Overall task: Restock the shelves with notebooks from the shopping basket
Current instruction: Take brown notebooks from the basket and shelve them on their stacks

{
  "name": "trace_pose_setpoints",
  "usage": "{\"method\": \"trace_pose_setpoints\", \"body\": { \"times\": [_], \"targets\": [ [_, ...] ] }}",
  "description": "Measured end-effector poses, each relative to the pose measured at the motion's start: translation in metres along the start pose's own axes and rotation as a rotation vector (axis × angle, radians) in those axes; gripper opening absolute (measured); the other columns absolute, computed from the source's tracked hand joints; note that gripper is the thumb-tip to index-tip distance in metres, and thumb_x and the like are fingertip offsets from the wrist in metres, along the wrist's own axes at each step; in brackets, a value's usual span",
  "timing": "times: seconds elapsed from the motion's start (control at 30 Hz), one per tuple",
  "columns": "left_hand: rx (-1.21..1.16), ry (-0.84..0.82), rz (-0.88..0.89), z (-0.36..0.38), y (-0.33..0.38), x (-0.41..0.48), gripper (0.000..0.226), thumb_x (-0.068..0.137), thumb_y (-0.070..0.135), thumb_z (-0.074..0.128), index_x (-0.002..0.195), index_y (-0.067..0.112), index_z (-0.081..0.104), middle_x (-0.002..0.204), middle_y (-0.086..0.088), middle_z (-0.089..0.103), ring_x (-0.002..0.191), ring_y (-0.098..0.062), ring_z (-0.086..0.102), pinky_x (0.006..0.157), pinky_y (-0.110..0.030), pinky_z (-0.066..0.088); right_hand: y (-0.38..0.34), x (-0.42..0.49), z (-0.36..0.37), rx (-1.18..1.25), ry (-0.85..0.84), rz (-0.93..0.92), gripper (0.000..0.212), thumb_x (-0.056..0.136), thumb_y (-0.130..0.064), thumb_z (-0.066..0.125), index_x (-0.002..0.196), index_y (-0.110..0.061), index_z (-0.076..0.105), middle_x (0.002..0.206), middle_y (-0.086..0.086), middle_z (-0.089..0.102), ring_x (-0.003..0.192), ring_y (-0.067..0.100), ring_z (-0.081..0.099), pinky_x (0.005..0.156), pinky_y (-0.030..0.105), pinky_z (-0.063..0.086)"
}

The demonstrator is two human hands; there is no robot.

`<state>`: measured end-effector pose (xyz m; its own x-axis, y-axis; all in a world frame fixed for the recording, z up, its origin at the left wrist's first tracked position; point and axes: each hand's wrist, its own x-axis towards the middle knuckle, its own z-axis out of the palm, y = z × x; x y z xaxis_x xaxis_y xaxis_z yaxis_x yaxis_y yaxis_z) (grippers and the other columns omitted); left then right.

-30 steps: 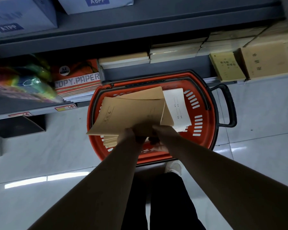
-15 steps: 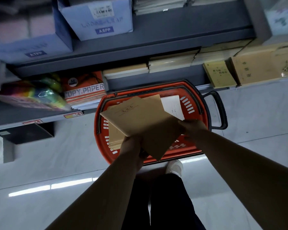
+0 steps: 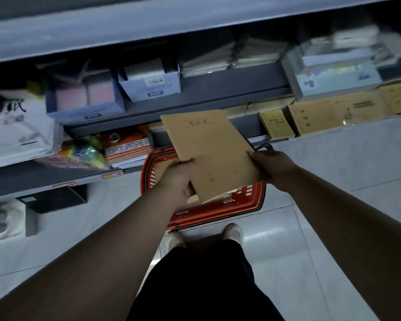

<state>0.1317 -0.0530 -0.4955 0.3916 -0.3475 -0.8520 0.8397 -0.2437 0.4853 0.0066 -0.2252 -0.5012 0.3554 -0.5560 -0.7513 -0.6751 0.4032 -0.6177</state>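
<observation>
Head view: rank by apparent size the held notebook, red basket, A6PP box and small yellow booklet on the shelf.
1-2. red basket and held notebook: near alike; basket partly hidden, notebook nearer the camera, so unranked.
3. A6PP box.
4. yellow booklet.

Tan notebooks tilted, above red basket

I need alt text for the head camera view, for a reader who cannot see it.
Two hands hold brown notebooks above a red shopping basket on the floor, before grey shelves: left hand at the lower left edge, right hand at the right edge. Stocked notebooks and copy paper lie on the shelves.
</observation>
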Motion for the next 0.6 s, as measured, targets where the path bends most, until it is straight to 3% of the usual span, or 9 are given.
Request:
{"method": "trace_pose_setpoints", "body": {
  "times": [0.13,0.3,0.43,0.5,0.6],
  "targets": [
    [0.074,-0.072,0.100,0.008,0.029,-0.038,0.030,0.095,0.008,0.057,0.124,0.012,0.062,0.104,-0.009,0.069,0.084,-0.024,0.067,0.065,-0.033,0.056,-0.017,-0.038,-0.009,0.009,0.026,-0.106,0.018,0.094,-0.024,0.061,0.095,-0.007,0.067,0.095,0.015,0.067,0.081,0.026,0.064,0.080,0.043,0.054],
    [0.104,-0.074,0.168,0.018,0.062,-0.077,0.025,0.097,0.021,0.058,0.121,0.017,0.062,0.108,-0.010,0.071,0.097,-0.028,0.068,0.078,-0.041,0.057,-0.036,-0.072,-0.019,0.053,0.033,-0.174,0.014,0.097,-0.023,0.056,0.095,-0.013,0.066,0.095,0.013,0.067,0.086,0.027,0.065,0.082,0.043,0.055],
    [0.115,-0.083,0.203,0.029,0.088,-0.109,0.011,0.096,0.027,0.059,0.106,0.023,0.064,0.102,-0.009,0.072,0.091,-0.027,0.070,0.072,-0.041,0.059,-0.060,-0.098,-0.027,0.070,0.057,-0.252,0.014,0.098,-0.022,0.055,0.091,-0.014,0.065,0.092,0.006,0.065,0.086,0.023,0.063,0.080,0.040,0.053],
    [0.095,-0.108,0.210,0.034,0.097,-0.122,0.016,0.097,0.026,0.057,0.111,0.020,0.063,0.105,-0.011,0.071,0.094,-0.029,0.069,0.077,-0.044,0.059,-0.071,-0.111,-0.031,0.065,0.089,-0.310,0.015,0.098,-0.021,0.054,0.087,-0.019,0.064,0.091,0.000,0.064,0.086,0.018,0.061,0.080,0.037,0.052],
    [0.061,-0.173,0.198,0.038,0.104,-0.141,0.020,0.099,0.025,0.053,0.112,0.014,0.063,0.107,-0.014,0.071,0.092,-0.029,0.069,0.072,-0.039,0.058,-0.085,-0.129,-0.039,0.061,0.124,-0.402,0.015,0.098,-0.022,0.054,0.096,-0.013,0.065,0.089,-0.004,0.064,0.082,0.014,0.062,0.071,0.029,0.052]
  ]
}}
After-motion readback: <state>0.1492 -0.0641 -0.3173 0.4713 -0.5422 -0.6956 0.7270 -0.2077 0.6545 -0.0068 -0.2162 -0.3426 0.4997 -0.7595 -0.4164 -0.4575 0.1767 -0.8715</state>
